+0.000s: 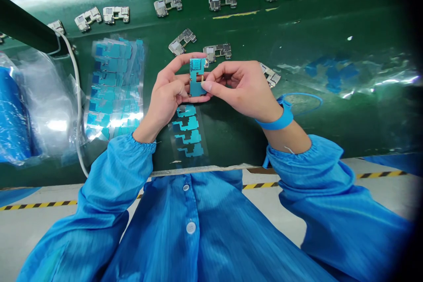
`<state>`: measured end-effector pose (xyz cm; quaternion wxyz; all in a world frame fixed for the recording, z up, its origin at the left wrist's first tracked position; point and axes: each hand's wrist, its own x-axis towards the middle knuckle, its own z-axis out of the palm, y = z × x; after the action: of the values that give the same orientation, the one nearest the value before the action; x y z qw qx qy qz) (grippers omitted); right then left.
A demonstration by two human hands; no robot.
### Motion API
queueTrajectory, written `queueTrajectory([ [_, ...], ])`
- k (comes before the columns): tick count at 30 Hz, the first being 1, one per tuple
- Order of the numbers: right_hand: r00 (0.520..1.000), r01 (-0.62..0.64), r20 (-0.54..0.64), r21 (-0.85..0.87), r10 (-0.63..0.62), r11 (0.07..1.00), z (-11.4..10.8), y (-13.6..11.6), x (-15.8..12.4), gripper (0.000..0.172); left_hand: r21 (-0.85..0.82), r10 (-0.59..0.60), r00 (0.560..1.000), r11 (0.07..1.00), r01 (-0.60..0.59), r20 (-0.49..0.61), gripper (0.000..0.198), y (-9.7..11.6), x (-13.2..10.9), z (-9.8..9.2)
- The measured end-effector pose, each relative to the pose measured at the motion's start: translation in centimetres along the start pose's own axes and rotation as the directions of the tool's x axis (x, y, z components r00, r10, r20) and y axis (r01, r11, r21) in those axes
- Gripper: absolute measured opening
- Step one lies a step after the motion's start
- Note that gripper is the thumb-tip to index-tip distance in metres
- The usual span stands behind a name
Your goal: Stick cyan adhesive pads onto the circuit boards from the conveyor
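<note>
1 blue-faced board (194, 80) btwn L hand (168, 88) & R hand (245, 87).

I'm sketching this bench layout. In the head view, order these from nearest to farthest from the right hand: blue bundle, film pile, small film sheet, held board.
From the right hand:
1. Held board: at its fingertips.
2. Small film sheet: below the board.
3. Film pile: left, beyond the left hand.
4. Blue bundle: far left edge.

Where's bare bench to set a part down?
Bare: the bench between the small film strip and right sleeve. Crowded: left side, with large film sheets, cable and plastic bag; beyond the held board, loose boards.
</note>
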<state>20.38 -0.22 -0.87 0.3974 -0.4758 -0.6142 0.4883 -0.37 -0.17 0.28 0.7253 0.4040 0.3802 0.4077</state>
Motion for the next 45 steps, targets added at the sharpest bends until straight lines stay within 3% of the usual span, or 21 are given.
queueTrajectory([
  [45,1.0,-0.02,-0.008,0.006,0.02,1.0,0.06,-0.23,-0.05,0.033,0.064,-0.01,1.0,0.998,0.01,-0.003,0.078,-0.34,0.01,-0.26],
])
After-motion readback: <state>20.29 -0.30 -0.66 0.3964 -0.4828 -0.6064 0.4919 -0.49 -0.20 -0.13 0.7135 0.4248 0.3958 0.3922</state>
